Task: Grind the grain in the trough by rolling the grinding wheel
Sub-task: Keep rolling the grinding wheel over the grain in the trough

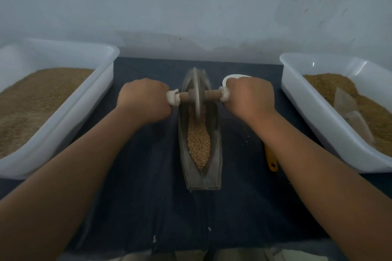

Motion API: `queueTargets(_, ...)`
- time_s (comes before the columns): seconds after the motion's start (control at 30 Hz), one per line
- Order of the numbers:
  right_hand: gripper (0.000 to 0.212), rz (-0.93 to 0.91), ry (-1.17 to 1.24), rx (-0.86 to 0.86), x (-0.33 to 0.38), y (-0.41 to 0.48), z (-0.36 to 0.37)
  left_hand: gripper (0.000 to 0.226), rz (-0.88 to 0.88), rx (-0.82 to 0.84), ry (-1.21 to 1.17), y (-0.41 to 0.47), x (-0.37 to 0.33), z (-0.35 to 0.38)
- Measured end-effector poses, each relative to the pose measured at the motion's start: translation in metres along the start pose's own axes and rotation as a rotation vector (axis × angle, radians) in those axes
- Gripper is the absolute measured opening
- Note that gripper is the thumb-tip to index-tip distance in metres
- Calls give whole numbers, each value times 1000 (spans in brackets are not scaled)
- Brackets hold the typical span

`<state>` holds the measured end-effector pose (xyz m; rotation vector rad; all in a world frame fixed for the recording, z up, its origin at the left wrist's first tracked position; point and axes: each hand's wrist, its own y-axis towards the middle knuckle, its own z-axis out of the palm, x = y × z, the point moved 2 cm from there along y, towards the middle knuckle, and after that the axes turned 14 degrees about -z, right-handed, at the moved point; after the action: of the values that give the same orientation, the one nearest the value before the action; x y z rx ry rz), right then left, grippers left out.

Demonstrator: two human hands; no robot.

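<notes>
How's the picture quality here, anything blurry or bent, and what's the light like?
Head view: dim, flat, bluish light; the wheel and its handle are smeared by motion, while the grain in the trough looks sharper; the wide lens bows the left tub and right tub near the edges; a small glint sits on the right tub's wall.

The trough (199, 178) runs near to far down the middle of the dark cloth (137, 197). The grinding wheel (197, 99) stands in its far half, axle reaching over both sides. Open cloth strips flank the trough, bounded by the left tub (74, 116) and the right tub (314, 116). A yellow-handled tool (271, 161) lies in the right strip. The wall (191, 17) closes the far edge.
</notes>
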<state>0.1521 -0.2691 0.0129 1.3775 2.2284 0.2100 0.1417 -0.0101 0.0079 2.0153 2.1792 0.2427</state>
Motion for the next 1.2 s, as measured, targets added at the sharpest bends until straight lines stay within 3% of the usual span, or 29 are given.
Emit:
queueTargets(0.17,42,-67,14,-22,2,-14,-10,24,17,-11,-16,-20,4,1)
queueTargets(0.37,47,-97,47,-106,6,-64,-15,29,126,-153,50,-54,15,0)
queueTargets(0.67,44,-21,53,-141,-3,-15,8,17,85,-34,84,5,-7,-12)
queueTargets(0.8,43,-13,122,6,-1,-38,3,16,143,-14,98,-17,0,-15)
queueTargets(0.93,46,-40,83,-55,6,-72,-12,21,211,-62,88,-42,12,-7)
queueTargets(1.2,41,-13,-10,-29,2,-8,0,25,40,-72,30,0,0,5)
